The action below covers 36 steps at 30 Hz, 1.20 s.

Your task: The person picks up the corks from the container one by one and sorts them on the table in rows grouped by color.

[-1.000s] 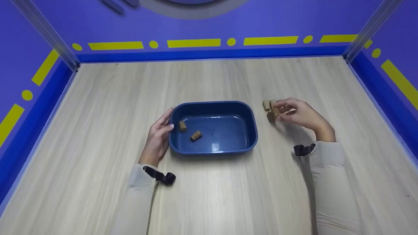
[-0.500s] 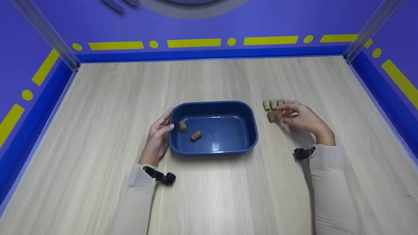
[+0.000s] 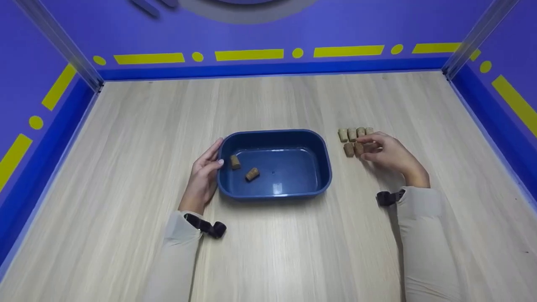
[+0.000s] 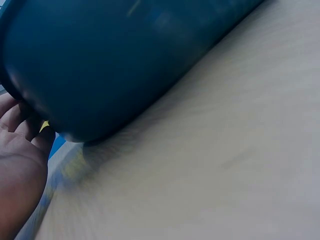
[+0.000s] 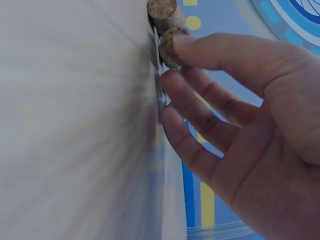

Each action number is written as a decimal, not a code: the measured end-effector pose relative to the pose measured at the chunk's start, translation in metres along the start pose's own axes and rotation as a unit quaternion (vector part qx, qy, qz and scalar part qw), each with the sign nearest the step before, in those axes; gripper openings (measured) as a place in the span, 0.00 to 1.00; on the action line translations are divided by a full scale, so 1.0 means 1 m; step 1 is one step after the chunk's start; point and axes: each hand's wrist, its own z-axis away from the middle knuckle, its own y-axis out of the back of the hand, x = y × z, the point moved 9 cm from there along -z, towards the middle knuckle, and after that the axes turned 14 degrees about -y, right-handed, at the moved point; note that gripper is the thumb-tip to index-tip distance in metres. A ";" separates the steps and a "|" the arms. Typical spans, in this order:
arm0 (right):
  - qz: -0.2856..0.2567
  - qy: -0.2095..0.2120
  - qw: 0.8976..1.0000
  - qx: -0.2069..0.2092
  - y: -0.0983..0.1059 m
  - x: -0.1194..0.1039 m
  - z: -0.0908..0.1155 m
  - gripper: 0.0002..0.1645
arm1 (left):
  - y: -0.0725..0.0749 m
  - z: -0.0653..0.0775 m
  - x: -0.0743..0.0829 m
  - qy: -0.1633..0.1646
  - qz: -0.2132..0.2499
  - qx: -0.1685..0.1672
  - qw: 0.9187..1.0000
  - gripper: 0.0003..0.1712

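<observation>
A dark blue plastic tub (image 3: 275, 195) stands mid-table with two corks inside, one cork (image 3: 235, 162) by its left wall and another cork (image 3: 252, 174) nearer the middle. My left hand (image 3: 202, 178) grips the tub's left side, thumb over the rim and fingers along the outside wall. To the right of the tub, my right hand (image 3: 390, 154) pinches a brown cork (image 3: 358, 149) standing on the table; its thumb lies on that cork in the right wrist view. Beside it stands another brown cork (image 3: 349, 149). Behind these runs a row of several paler corks (image 3: 352, 134), its right end partly behind my fingers.
The pale wood-grain table (image 3: 268, 251) is bounded by a blue back wall (image 3: 260, 37) with yellow marks. Blue side walls stand at the left and right. A black wrist camera (image 3: 218, 230) sits by the left sleeve, another camera (image 3: 384, 198) by the right.
My right hand has lowered its cork slightly right and towards me, beside the other front cork, uncovering more of the back row. The left hand and tub stay in place.
</observation>
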 end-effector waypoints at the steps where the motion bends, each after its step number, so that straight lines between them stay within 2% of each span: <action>1: 0.001 -0.004 1.000 -0.002 -0.001 0.001 0.000 0.28 | 0.000 0.000 0.000 0.000 0.002 0.000 1.000 0.37; 14: 0.014 -0.016 1.000 0.009 -0.002 0.005 -0.002 0.28 | -0.002 0.001 0.002 0.002 0.001 -0.002 1.000 0.37; 18: 0.015 -0.027 1.000 -0.002 -0.003 0.005 -0.002 0.29 | -0.003 0.001 0.003 0.001 0.009 -0.002 1.000 0.37; 36: 0.010 -0.017 1.000 -0.002 0.000 -0.001 -0.003 0.30 | -0.002 0.001 0.001 0.005 0.005 0.001 1.000 0.37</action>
